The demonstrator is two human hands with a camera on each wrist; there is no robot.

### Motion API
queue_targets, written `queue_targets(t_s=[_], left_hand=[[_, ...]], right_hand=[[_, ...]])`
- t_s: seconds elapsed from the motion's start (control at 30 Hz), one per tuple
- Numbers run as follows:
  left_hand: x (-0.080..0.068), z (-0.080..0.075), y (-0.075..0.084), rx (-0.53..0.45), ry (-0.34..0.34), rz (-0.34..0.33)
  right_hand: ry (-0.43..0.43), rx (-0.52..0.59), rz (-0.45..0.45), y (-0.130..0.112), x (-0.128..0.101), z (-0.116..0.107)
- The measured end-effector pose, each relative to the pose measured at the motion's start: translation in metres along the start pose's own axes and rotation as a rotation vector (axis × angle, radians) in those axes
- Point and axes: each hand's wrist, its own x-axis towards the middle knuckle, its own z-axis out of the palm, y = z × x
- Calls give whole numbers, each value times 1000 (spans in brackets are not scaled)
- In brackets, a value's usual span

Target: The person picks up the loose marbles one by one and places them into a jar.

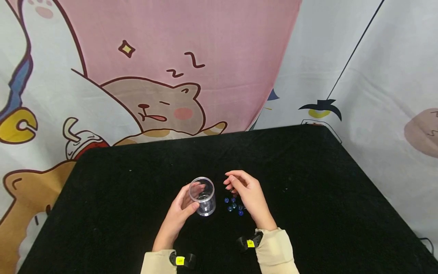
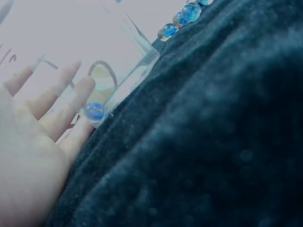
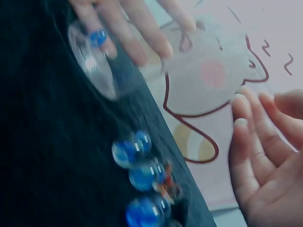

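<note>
A clear plastic cup [image 1: 207, 207] stands on the black cloth, and my left hand [image 1: 183, 208] holds it from the left, thumb in front and fingers around the far side. Inside the cup, near its bottom, lies one blue marble [image 2: 95, 111], seen through the wall in both wrist views. Right of the cup is a loose group of several glass marbles [image 1: 234, 206], mostly blue. My right hand [image 1: 249, 190] hovers just above and beyond them, fingers loosely bent. No marble shows between its fingertips in the right wrist view.
The table [image 1: 130, 220] is covered in black cloth. Behind it hangs a pink and white curtain [image 1: 236, 57] with cartoon animals. A marble with orange-red colour [image 3: 166, 183] lies among the blue ones.
</note>
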Motion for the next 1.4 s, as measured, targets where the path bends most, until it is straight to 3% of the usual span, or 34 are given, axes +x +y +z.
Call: queue_targets(t_s=[0.33, 0.7, 1.4], left_hand=[[1, -1, -3, 5, 4, -8], [1, 0, 0, -15, -4, -14], [1, 0, -3, -16, 2, -15]], right_hand=[[-69, -219, 192, 14, 3, -22], [-73, -349, 301, 19, 4, -41], [-88, -514, 343, 33, 4, -44]])
